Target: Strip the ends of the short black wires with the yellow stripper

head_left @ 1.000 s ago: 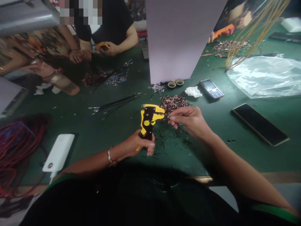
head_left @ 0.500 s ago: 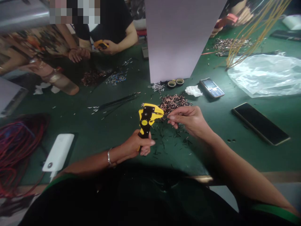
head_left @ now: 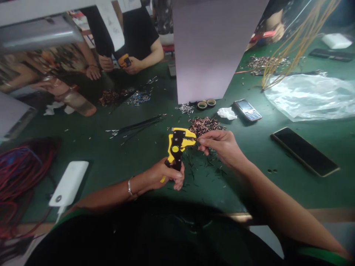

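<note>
Well, the left hand [head_left: 163,172] curls round the pliers [head_left: 176,147]; at their three o'clock the right hand [head_left: 223,144] pinches a tiny piece [head_left: 197,139], maybe wire, so near the jaws that a slip could nip skin

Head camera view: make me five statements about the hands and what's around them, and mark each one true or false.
1. The left hand grips the yellow-and-black tool. True.
2. The right hand is spread wide open. False: its thumb and fingers are pinched together by the tool's tip.
3. The crumpled white tissue lies beside the keypad phone. True.
4. The white device with a cable lies right of both hands. False: it lies to their left.
5. A bracelet circles the left wrist. True.
</note>
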### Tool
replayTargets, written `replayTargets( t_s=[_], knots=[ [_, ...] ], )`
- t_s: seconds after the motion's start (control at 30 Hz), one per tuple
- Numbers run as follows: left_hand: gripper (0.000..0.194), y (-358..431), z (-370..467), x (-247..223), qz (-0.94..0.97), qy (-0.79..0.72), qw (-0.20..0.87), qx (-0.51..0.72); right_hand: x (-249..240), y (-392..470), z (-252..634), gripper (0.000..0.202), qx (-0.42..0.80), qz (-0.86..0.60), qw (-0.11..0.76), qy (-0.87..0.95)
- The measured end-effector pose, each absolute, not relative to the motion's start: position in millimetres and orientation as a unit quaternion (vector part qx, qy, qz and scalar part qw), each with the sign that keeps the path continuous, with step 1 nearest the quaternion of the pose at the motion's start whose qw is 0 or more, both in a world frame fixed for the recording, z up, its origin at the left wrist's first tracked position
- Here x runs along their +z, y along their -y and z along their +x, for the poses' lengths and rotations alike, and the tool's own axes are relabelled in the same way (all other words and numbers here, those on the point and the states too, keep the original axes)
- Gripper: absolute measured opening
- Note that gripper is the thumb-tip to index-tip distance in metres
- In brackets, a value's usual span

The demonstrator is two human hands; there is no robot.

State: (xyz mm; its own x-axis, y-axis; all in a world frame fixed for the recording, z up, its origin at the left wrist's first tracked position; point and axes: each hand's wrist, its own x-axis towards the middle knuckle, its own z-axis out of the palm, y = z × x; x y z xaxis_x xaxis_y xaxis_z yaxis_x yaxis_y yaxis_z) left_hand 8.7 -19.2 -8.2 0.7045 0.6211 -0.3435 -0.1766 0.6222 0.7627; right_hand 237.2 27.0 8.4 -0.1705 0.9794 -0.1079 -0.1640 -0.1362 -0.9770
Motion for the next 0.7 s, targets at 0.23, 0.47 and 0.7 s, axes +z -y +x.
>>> replayTargets(
  t_s=[0.23,0.47,0.7],
  knots=[
    [0.025,15.1,6.0,-12.9,0.368,-0.26,0.862,0.232,9.9,-25.8,237.1,0.01,0.592,-0.452,0.473,0.47],
    [0.032,12.5,2.7,-10.7,0.393,-0.234,0.862,0.218,6.7,-28.5,237.4,0.01,0.591,-0.463,0.474,0.46],
    [0.032,10.2,3.1,-2.9,0.387,-0.24,0.862,0.225,9.1,-27.2,237.6,0.007,0.597,-0.459,0.472,0.458]
  ],
)
